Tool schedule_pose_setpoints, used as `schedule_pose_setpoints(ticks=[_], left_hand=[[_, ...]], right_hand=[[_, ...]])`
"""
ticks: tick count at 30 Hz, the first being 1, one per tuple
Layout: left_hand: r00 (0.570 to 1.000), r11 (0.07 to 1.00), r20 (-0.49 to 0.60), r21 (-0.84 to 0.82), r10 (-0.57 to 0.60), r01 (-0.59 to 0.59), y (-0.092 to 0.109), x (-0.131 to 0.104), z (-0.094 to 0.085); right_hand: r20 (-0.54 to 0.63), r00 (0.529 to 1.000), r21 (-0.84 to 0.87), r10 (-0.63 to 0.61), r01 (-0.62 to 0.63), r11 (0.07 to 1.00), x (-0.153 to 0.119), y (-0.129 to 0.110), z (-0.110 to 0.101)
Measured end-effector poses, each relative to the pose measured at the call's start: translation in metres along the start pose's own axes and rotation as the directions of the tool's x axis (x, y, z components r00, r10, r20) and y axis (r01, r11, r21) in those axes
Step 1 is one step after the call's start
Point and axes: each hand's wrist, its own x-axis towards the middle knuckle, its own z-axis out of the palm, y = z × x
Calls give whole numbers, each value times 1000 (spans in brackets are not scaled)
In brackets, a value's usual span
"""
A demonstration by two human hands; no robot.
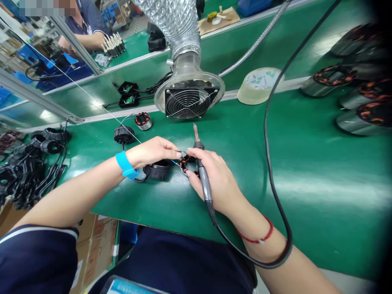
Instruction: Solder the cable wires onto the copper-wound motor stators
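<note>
My right hand point(216, 175) has a soldering iron point(206, 185) lying across it, tip pointing away toward the fan. The thumb and fingers of that same hand also steady a small motor stator point(184, 164) with copper windings, partly covered by the hand. My left hand point(157, 149), with a blue wrist strap point(127, 165), pinches a thin wire at the stator's far edge. Just under the left hand sits a black round housing point(157, 169), and a blue lead runs between it and the stator. Another black round cap point(123, 134) and a second stator point(143, 121) stand beyond.
A fume fan point(191, 103) on a foil duct hangs ahead. A tape roll point(260, 85) and several larger stators point(364, 118) stand right. Black cabled parts point(33, 163) are piled left. The iron's cable point(269, 163) loops over my right forearm. Another person point(85, 28) sits across.
</note>
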Motion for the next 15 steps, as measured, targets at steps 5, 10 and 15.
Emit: schedule_pose_setpoints(ticks=[5, 10, 15], left_hand=[[998, 1000, -66, 5, 0, 0, -2, 2, -2], [992, 996, -87, -16, 86, -88, -6, 10, 5], [1000, 995, 26, 96, 11, -13, -3, 0, -10]], right_hand=[[-19, 1000, 6, -3, 3, 1000, 0, 0, 1], [-22, 1000, 22, 8, -7, 1000, 0, 1, 2], [-46, 999, 27, -1, 2, 1000, 0, 3, 1]])
